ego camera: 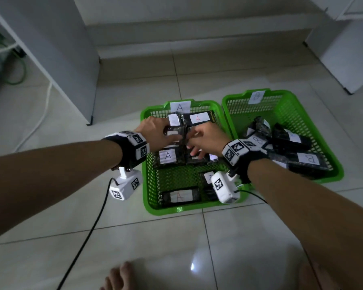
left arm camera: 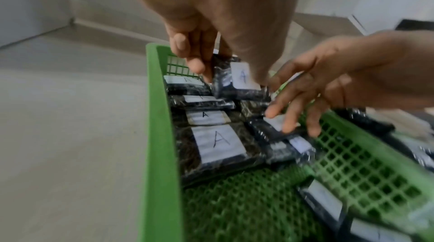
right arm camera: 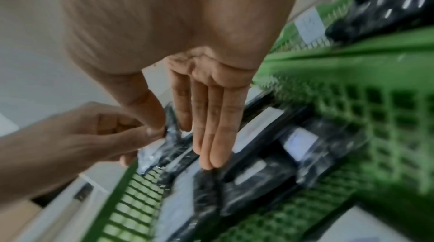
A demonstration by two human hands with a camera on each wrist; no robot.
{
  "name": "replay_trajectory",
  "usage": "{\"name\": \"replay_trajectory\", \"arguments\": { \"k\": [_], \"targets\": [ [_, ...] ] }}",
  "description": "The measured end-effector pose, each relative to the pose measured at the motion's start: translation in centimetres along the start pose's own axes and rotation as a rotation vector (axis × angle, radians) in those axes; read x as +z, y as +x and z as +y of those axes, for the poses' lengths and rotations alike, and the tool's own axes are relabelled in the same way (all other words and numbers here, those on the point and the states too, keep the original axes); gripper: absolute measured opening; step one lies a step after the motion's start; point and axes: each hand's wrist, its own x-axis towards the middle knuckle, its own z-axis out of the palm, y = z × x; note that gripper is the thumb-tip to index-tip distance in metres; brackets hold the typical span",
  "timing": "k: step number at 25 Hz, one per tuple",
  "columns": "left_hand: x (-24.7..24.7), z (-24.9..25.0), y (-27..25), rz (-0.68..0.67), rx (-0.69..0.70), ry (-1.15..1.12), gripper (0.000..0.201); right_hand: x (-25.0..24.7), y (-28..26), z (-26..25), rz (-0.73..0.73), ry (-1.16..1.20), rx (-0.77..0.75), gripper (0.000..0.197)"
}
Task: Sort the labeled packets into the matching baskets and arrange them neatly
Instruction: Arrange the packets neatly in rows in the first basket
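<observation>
Two green baskets stand side by side on the tiled floor: basket A (ego camera: pixel 147 185) on the left, basket B (ego camera: pixel 335 164) on the right. Several black packets with white A labels lie in basket A (left arm camera: pixel 159 134), such as one packet (ego camera: pixel 168 156) at its middle left. Packets marked B (ego camera: pixel 308 159) lie loosely piled in basket B. My left hand (ego camera: pixel 170 132) grips a black A packet (left arm camera: pixel 241 86) over the far part of basket A. My right hand (right arm camera: pixel 169 123) pinches that packet's edge between thumb and forefinger, while its other fingers (right arm camera: pixel 213 153) stay straight and touch packets below.
A white cabinet (ego camera: pixel 71 59) stands at the back left with a white cable (ego camera: pixel 44 114) beside it, and another cabinet (ego camera: pixel 348 55) at the back right. Black camera cables (ego camera: pixel 88 233) trail over the floor. My bare foot (ego camera: pixel 122 277) is at the bottom edge.
</observation>
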Motion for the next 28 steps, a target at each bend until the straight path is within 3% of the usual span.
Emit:
{"name": "replay_trajectory", "arguments": {
  "k": [2,5,8,10,12,16,20,23,28],
  "targets": [
    [-0.5,-0.6,0.2,0.059,-0.044,-0.086,0.044,1.0,1.0,-0.9,0.015,0.205,0.07,0.011],
    [-1.9,-1.7,-0.1,-0.028,-0.065,-0.086,0.033,1.2,1.8,-1.8,0.009,0.27,0.127,0.007],
    [-2.2,-2.5,-1.1,-0.095,0.054,0.006,0.054,1.8,1.9,-1.6,-0.035,0.284,0.195,0.008],
    [-1.9,-2.7,-1.3,-0.105,0.104,0.072,0.056,2.6,2.1,-1.5,-0.053,0.302,0.198,0.011],
    [-2.1,-3.1,-0.8,-0.054,0.139,0.202,0.048,3.2,2.3,-1.4,-0.03,0.201,0.183,0.018],
    [-3.4,-4.4,1.8,-0.022,0.026,0.392,0.058,2.7,2.4,-1.2,0.093,-0.381,-0.054,0.024],
    [-2.3,-4.0,3.5,-0.122,-0.075,0.513,0.05,1.4,2.6,-0.3,0.151,-0.452,-0.092,0.023],
    [-1.1,-3.9,3.9,-0.103,-0.067,0.523,0.042,0.4,2.6,0.5,0.157,-0.477,-0.087,0.029],
    [-1.3,-3.2,3.7,-0.096,-0.069,0.523,0.049,-0.6,2.1,0.2,0.15,-0.444,-0.057,0.025]
  ]
}}
